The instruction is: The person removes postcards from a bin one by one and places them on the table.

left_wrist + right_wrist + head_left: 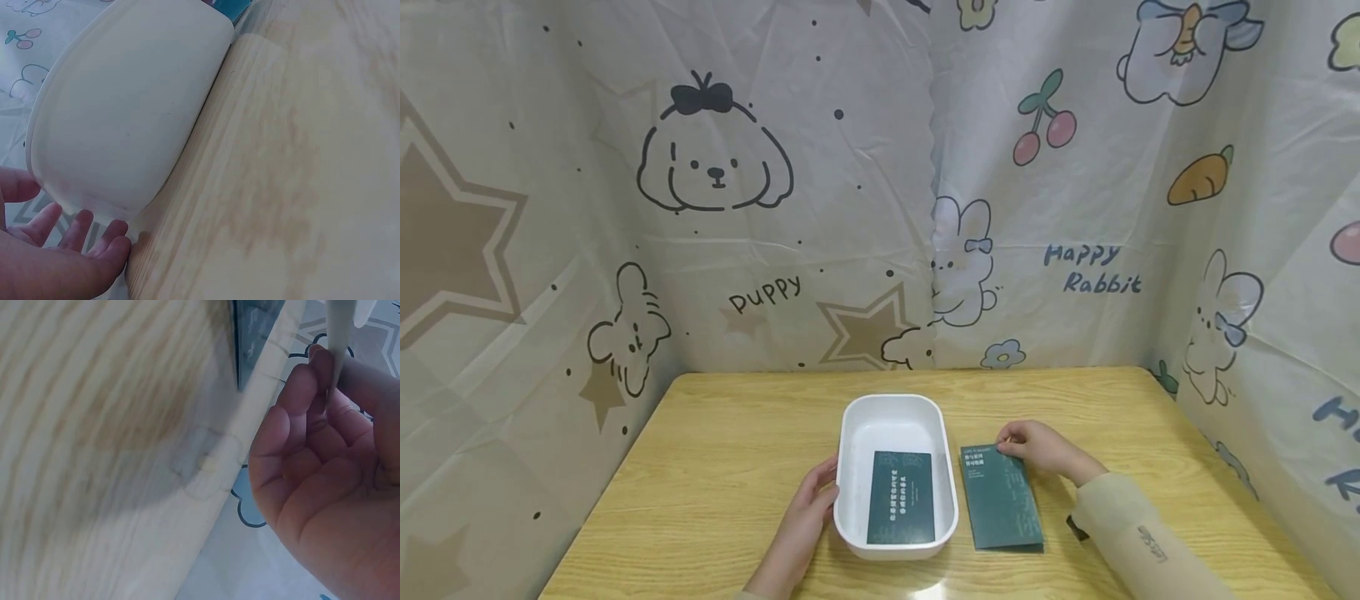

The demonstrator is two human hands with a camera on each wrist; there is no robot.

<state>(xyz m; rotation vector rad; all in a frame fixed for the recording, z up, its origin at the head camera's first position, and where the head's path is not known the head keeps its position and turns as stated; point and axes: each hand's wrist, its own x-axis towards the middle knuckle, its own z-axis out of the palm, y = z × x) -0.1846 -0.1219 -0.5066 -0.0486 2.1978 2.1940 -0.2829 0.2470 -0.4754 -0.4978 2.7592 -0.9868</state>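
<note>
A white rectangular tray [951, 508] with rounded corners stands on the table, and a dark green printed card [901, 500] lies inside it. My left hand [808, 500] touches the tray's left outer wall. In the left wrist view, the fingers [78, 231] of that hand lie loosely bent against the outside of the white tray [131, 106]. Right of the tray is a second green printed piece, a folded leaflet [1000, 500]. My right hand [1037, 446] pinches its far right corner. The right wrist view shows the right hand [325, 469] with thumb and fingertips around a thin pale edge.
The wood-grain table [722, 467] reaches back to a printed cloth curtain [850, 208] with cartoon animals, which also hangs on both sides. A dark band [1077, 527] shows at the right forearm, below the pale sleeve [1142, 533].
</note>
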